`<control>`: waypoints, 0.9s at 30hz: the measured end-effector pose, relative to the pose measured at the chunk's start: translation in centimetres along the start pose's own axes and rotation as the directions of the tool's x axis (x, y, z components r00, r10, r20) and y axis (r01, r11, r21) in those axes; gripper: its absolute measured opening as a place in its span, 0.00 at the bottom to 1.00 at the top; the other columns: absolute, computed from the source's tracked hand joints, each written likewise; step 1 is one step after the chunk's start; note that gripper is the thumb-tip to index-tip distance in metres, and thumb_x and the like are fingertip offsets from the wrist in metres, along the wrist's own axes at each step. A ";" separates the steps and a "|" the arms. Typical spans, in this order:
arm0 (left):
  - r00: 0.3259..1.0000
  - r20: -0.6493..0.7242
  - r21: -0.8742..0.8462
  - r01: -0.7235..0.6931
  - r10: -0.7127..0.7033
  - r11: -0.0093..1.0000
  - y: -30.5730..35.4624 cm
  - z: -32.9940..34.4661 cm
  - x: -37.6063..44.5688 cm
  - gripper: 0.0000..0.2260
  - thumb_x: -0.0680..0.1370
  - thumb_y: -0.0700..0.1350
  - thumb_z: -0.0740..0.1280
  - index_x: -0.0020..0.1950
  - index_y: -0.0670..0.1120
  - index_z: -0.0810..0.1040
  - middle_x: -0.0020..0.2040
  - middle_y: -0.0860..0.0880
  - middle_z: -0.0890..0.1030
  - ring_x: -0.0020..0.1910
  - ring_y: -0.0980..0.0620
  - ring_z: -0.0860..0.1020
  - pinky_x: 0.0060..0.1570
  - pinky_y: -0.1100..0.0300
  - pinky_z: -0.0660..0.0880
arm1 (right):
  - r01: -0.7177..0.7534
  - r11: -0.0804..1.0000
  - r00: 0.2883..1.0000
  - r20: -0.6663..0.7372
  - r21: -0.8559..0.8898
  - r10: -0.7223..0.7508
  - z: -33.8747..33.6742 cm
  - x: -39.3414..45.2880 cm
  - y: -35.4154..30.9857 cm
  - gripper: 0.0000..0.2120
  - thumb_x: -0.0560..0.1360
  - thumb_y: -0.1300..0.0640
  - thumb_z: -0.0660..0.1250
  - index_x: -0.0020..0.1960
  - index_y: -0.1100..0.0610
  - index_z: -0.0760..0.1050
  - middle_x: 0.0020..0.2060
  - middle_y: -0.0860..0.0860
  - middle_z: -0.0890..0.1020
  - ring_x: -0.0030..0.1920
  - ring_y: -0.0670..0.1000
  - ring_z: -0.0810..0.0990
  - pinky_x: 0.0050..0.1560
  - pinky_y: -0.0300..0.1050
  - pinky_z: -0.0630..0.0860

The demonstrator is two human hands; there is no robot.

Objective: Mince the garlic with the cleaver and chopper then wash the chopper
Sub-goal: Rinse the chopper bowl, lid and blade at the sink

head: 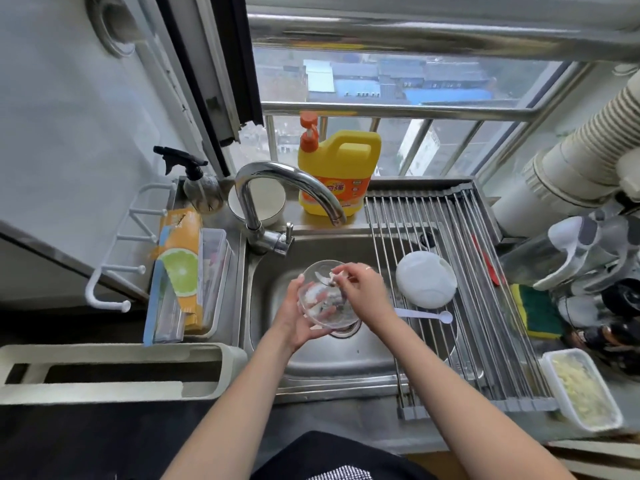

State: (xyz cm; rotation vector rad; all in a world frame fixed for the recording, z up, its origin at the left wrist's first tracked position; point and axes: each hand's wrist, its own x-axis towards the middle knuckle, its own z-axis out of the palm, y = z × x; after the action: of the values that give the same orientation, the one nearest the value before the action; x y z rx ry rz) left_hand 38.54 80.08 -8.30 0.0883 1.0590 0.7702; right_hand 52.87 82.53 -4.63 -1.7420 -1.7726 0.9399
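Over the steel sink [346, 362] my left hand [294, 317] cups the clear chopper bowl [320, 282] from below and the left. My right hand [363, 289] reaches into the bowl from the right and pinches the small blade piece [334, 279] at its rim. The chopper's white round lid [425, 285] lies on the roll-up drying rack [485, 327] to the right. A white plastic spoon [433, 315] rests on the rack below the lid. Minced garlic fills a rectangular clear container [585, 386] at the far right.
The chrome tap [277, 199] arches over the sink's back; no water is seen running. A yellow detergent bottle [337, 171] stands on the sill. A green-yellow sponge [536, 311] and dark bottles crowd the right. A box rack [183, 275] sits left of the sink.
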 end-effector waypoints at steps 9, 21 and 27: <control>0.992 -0.108 0.066 -0.050 0.057 0.997 0.3 0.5 -0.2 0.20 0.77 0.59 0.61 0.56 0.44 0.77 0.54 0.42 0.80 0.50 0.42 0.81 0.48 0.42 0.79 | 0.112 0.934 0.958 0.287 -0.340 -0.010 0.7 -0.1 0.1 0.10 0.77 0.54 0.64 0.56 0.52 0.79 0.51 0.52 0.79 0.52 0.53 0.78 0.49 0.45 0.71; 0.994 -0.089 0.129 -0.053 0.065 0.990 0.7 0.3 -0.5 0.26 0.77 0.60 0.61 0.65 0.42 0.75 0.58 0.39 0.81 0.54 0.40 0.82 0.49 0.42 0.80 | 0.115 0.985 0.982 0.165 -0.126 -0.093 0.3 -1.0 0.4 0.07 0.75 0.58 0.68 0.52 0.57 0.81 0.47 0.53 0.83 0.45 0.51 0.82 0.48 0.40 0.74; 0.994 -0.097 0.166 -0.042 0.059 0.985 0.4 0.4 -0.4 0.26 0.77 0.60 0.60 0.67 0.43 0.73 0.59 0.42 0.81 0.53 0.42 0.82 0.48 0.42 0.79 | 0.099 0.977 0.968 0.244 -0.189 -0.051 0.6 -1.1 0.5 0.07 0.76 0.58 0.67 0.53 0.54 0.81 0.48 0.54 0.83 0.47 0.52 0.80 0.50 0.43 0.73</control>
State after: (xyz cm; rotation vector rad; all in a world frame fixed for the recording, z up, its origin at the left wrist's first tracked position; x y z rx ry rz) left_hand 38.50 80.24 -7.61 0.2189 1.2203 0.7388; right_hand 52.84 81.30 -5.28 -1.7258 -2.1375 1.0035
